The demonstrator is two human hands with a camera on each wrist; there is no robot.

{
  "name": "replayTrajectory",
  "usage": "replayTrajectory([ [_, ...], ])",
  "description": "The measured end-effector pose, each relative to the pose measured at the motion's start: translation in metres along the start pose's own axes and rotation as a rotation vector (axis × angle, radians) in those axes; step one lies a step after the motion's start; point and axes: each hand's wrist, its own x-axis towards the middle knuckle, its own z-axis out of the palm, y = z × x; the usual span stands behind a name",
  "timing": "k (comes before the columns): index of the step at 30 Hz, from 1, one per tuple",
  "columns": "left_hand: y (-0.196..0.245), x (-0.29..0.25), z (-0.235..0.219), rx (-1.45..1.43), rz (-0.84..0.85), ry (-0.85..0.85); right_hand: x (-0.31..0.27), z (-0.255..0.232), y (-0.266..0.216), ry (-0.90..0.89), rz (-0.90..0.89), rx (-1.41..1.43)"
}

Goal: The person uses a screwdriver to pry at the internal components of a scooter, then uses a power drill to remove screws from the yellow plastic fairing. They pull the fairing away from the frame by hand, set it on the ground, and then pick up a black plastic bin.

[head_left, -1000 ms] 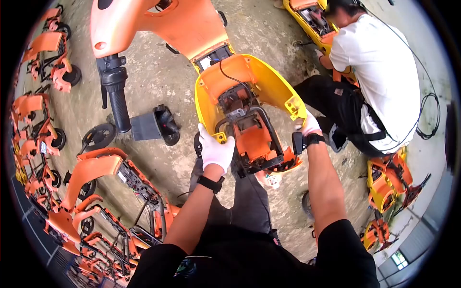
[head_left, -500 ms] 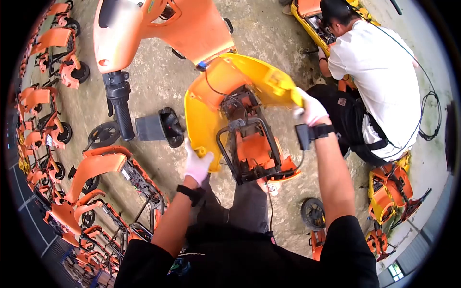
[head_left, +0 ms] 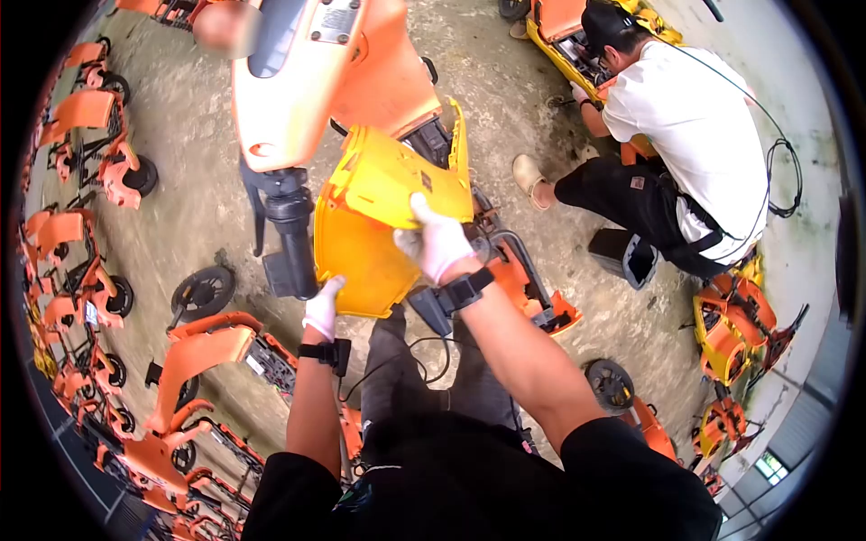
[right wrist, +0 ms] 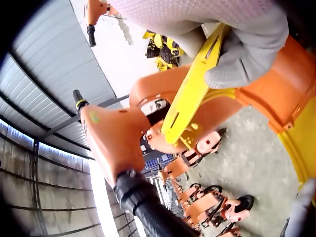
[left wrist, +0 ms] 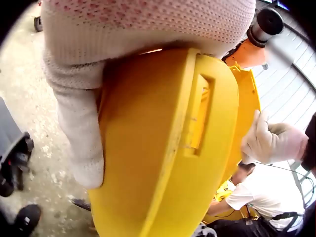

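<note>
Both gloved hands hold a yellow scooter body cover [head_left: 365, 261], tilted on its side left of the scooter's bare rear frame [head_left: 519, 270]. My left hand [head_left: 322, 307] grips its lower left edge; in the left wrist view a gloved finger [left wrist: 81, 138] lies along the panel beside a slotted strip. My right hand [head_left: 437, 239] pinches the other side of the cover, and in the right wrist view its thumb [right wrist: 232, 71] presses the slotted yellow edge [right wrist: 190, 94]. Orange plastic shows on the cover's inside. The orange scooter front [head_left: 293, 81] rises just beyond, its black handlebar grip [head_left: 293, 225] close by the cover.
At the right a person in a white shirt [head_left: 686, 117] crouches over another yellow and orange scooter [head_left: 568, 45]. A dark open bin [head_left: 624, 259] sits on the floor near them. Rows of orange scooters [head_left: 86, 117] line the left; a loose wheel [head_left: 203, 293] lies nearer.
The yellow cover has come up off the rear frame, swung left and turned on its side. My right hand has moved left across the frame with it, and my left hand has shifted left too.
</note>
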Motion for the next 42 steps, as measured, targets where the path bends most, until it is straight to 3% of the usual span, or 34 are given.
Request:
replayTrajectory([
  [2, 0.007, 0.016, -0.042, 0.265, -0.061, 0.024, -0.005, 0.0, 0.032, -0.058, 0.042, 0.037],
  [3, 0.019, 0.016, -0.051, 0.181, 0.03, -0.018, -0.012, 0.0, 0.05, -0.064, 0.056, 0.065],
  [7, 0.031, 0.032, -0.1, 0.161, 0.071, -0.055, -0.018, -0.033, 0.102, -0.107, 0.097, 0.108],
  [9, 0.024, 0.034, -0.109, 0.513, -0.005, -0.134, -0.011, -0.061, 0.123, -0.119, 0.064, 0.06],
  [10, 0.019, 0.029, -0.104, 0.513, -0.053, -0.137, -0.018, -0.068, 0.125, -0.096, 0.068, -0.018],
  [11, 0.012, 0.025, -0.097, 0.687, -0.092, -0.016, -0.022, -0.076, 0.125, -0.079, 0.066, -0.103],
  [13, -0.019, 0.037, -0.101, 0.718, -0.044, 0.087, -0.02, -0.098, 0.146, 0.001, 0.057, -0.169],
  [17, -0.031, 0.053, -0.102, 0.745, -0.13, 0.021, -0.005, -0.087, 0.15, -0.005, 0.052, -0.167],
  [19, -0.036, 0.067, -0.097, 0.734, -0.227, 0.169, -0.006, -0.074, 0.15, -0.029, 0.063, -0.183],
  [21, -0.07, 0.094, -0.104, 0.733, -0.247, 0.152, -0.004, -0.067, 0.157, 0.012, 0.097, -0.157],
  [23, -0.089, 0.104, -0.111, 0.924, -0.327, 0.146, 0.003, -0.069, 0.168, 0.006, 0.111, -0.143],
  [25, -0.115, 0.146, -0.149, 0.832, -0.234, 0.084, 0.009, -0.067, 0.177, 0.003, 0.113, -0.178],
  [26, -0.033, 0.115, -0.128, 0.92, -0.279, 0.114, 0.011, -0.067, 0.182, 0.009, 0.117, -0.171],
  [27, -0.057, 0.164, -0.165, 0.87, -0.123, 0.17, 0.015, -0.066, 0.184, -0.041, 0.129, -0.121],
  [28, -0.019, 0.168, -0.17, 0.926, 0.127, 0.199, 0.02, -0.063, 0.187, -0.095, 0.137, -0.071],
  [29, 0.027, 0.167, -0.164, 0.682, 0.157, 0.1, 0.026, -0.059, 0.19, -0.151, 0.142, -0.024],
  [30, 0.057, 0.178, -0.162, 0.855, 0.196, 0.086, 0.034, -0.051, 0.194, -0.209, 0.052, -0.216],
  [32, 0.083, 0.188, -0.152, 0.861, 0.176, 0.059, 0.048, -0.028, 0.198, -0.275, -0.158, -0.602],
  [33, 0.087, 0.183, -0.146, 0.89, 0.14, 0.095, 0.049, -0.02, 0.194, -0.342, -0.187, -1.033],
  [35, 0.074, 0.175, -0.144, 0.838, 0.163, 0.28, 0.09, -0.035, 0.232, -0.251, 0.08, -0.481],
  [36, 0.046, 0.177, -0.159, 0.689, 0.145, 0.216, 0.087, -0.023, 0.232, -0.143, 0.18, -0.475],
  [38, 0.028, 0.132, -0.155, 0.499, -0.067, 0.035, 0.105, -0.033, 0.253, -0.154, 0.049, -0.508],
  [39, 0.054, 0.083, -0.127, 0.526, -0.131, -0.027, 0.104, -0.032, 0.256, -0.162, 0.146, -0.394],
  [41, 0.021, 0.077, -0.137, 0.407, -0.026, 0.02, 0.106, -0.024, 0.257, -0.163, 0.248, -0.278],
  [42, 0.011, 0.083, -0.145, 0.391, -0.144, 0.025, 0.111, -0.02, 0.252, -0.238, 0.245, -0.161],
])
